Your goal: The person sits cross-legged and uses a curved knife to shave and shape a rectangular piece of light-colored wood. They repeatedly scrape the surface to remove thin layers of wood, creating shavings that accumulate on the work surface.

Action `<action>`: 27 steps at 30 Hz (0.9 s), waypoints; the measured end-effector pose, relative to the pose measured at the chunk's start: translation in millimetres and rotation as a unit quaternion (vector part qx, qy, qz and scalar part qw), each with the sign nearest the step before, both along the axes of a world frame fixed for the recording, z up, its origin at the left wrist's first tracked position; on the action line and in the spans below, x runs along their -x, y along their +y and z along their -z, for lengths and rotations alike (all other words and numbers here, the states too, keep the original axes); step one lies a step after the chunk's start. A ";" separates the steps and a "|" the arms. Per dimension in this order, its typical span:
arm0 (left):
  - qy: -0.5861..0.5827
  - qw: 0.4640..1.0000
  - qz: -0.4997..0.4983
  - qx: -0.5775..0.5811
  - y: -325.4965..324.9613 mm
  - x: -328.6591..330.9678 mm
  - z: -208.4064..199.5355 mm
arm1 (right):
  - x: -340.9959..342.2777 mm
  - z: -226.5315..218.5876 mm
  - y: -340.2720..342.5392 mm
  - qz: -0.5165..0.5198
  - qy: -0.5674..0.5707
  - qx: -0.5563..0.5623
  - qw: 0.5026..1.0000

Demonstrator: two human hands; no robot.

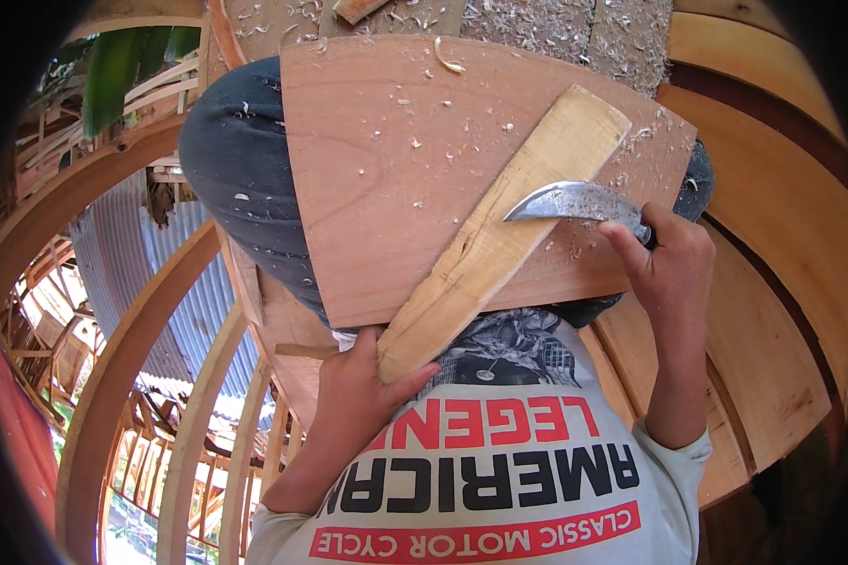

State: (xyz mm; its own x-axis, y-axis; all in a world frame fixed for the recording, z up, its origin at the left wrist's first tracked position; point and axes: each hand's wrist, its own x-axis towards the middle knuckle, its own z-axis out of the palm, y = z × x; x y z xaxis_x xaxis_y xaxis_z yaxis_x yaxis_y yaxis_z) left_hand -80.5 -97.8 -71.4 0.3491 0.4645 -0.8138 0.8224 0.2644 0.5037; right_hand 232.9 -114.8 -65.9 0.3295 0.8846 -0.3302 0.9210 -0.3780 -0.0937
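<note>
At the far left, curved brown wooden ribs (96,377) run into the dark lens rim, which cuts them off, and what lies behind them is too cluttered to make out. Next, the left hand (356,377) is closed around the near end of a long, flat, pale yellow wooden strip (499,240), thumb along its right side, other fingers partly hidden. The strip slants up and rightward across a wide reddish-brown wooden board (377,226) on the lap; a dark, ragged crack follows its left edge. A curved, stained steel knife (584,200) points left over the strip; whether its edge touches cannot be told. Farther right, the right hand (667,259) has its fingers curled firmly around the knife's dark handle, mostly covering it.
</note>
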 end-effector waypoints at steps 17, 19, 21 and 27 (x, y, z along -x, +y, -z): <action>-0.030 0.999 0.003 -0.033 -0.8 -1.5 1.2 | -25.7 9.6 5.6 0.142 -0.052 -0.022 0.988; -0.065 0.995 -0.001 -0.080 -7.1 -0.6 6.8 | -33.4 8.9 0.0 0.156 -0.079 -0.016 0.984; -0.048 0.997 0.008 -0.054 -7.5 8.8 7.1 | -80.7 12.6 -3.7 0.301 -0.111 -0.006 0.947; -0.016 0.999 -0.036 -0.021 -13.8 7.8 -0.4 | -58.7 -30.3 -13.0 0.211 0.061 -0.075 0.973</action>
State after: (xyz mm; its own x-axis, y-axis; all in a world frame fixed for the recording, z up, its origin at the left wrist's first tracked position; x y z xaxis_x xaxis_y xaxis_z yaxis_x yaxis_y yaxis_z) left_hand -88.3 -111.6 -71.0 0.3385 0.5226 -0.7825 0.7855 0.3010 0.5408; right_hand 291.5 -127.8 -35.6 0.6402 0.7199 -0.2680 0.6649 -0.6941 -0.2760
